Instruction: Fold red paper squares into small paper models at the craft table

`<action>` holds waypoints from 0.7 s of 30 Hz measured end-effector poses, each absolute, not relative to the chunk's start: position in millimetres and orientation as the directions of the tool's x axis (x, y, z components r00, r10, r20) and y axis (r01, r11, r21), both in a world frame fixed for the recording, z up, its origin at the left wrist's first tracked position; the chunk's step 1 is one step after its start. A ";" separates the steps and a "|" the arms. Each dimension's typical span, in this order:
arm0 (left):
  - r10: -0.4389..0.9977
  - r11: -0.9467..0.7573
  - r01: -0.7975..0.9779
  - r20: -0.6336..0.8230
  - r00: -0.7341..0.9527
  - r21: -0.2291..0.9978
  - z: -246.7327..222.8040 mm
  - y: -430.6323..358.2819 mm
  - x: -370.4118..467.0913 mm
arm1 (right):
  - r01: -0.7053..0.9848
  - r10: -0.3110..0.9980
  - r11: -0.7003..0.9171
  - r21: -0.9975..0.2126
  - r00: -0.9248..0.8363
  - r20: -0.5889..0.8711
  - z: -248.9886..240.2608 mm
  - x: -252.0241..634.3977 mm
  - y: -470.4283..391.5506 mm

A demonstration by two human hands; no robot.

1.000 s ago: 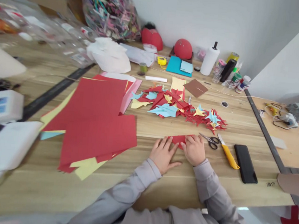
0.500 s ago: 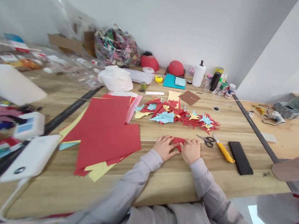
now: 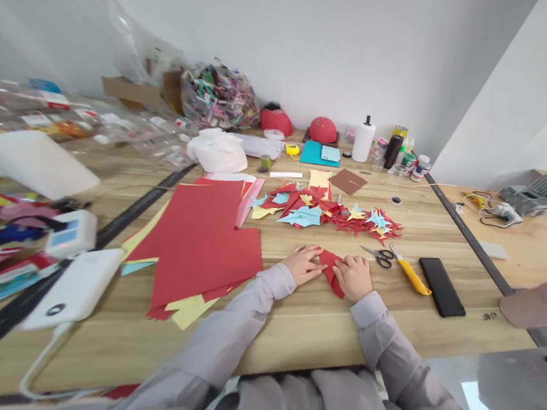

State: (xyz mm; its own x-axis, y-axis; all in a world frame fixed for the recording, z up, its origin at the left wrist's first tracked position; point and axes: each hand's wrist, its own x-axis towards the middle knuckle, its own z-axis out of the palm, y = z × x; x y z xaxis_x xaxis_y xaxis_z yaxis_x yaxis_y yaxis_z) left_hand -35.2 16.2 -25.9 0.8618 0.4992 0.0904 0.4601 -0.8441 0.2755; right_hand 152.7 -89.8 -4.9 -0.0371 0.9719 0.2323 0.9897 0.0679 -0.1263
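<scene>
A small piece of red paper (image 3: pixel 330 259) sits on the wooden table in front of me, with a curled flap pointing towards me. My right hand (image 3: pixel 354 277) grips its right side, thumb and fingers closed on the flap. At the left edge of the paper, my left hand (image 3: pixel 302 264) pinches it, holding it against the table. Just beyond lies a heap of folded paper shapes (image 3: pixel 301 215) in red, light blue and yellow. Small scissors (image 3: pixel 382 258) rest to the right of my right hand, beside a yellow-handled utility knife (image 3: pixel 414 278).
Large red sheets (image 3: pixel 201 249) overlap yellow ones on the left. A black phone (image 3: pixel 441 287) lies at the right. Further left are a white power bank (image 3: pixel 74 289) with a cable and several plastic bottles (image 3: pixel 140 134). Bottles and jars (image 3: pixel 395 150) stand at the back.
The red paper has turned and a flap now lifts towards me. My right hand has shifted slightly right and its grip on the paper has changed. The camera view has shifted slightly left.
</scene>
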 end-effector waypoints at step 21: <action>0.378 -0.889 0.372 -0.030 0.925 0.267 -22.4 -7.6 -42.0 | 0.991 0.976 0.038 -0.132 -0.008 0.218 -9.0 150.9 -90.0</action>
